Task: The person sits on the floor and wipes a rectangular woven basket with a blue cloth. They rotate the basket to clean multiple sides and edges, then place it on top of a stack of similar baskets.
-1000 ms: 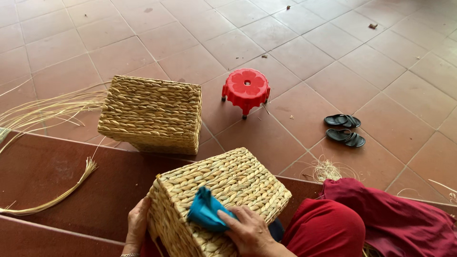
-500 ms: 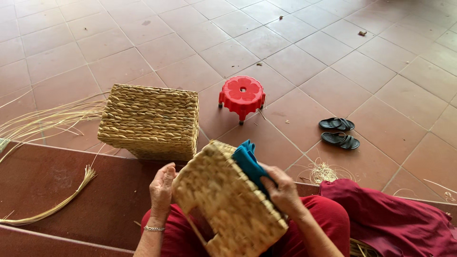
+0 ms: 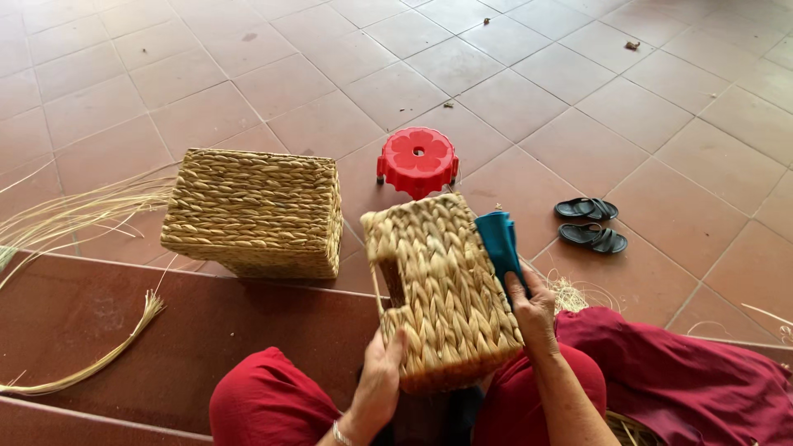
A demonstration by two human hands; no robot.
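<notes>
Woven basket (image 3: 442, 285) propped on lap, tilted. Left hand (image 3: 382, 376) grips its near bottom edge, fingers curled. Right hand (image 3: 533, 310) presses blue cloth (image 3: 499, 239) against its right side. Second basket (image 3: 256, 211) on floor beside red stool (image 3: 417, 158).

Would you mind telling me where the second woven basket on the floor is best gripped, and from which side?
Probably by its two short end walls, coming from above with both hands. The woven basket sits squarely on the tiled floor, box-shaped and wide, with no handle showing, and nothing stands close beside its ends.
</notes>
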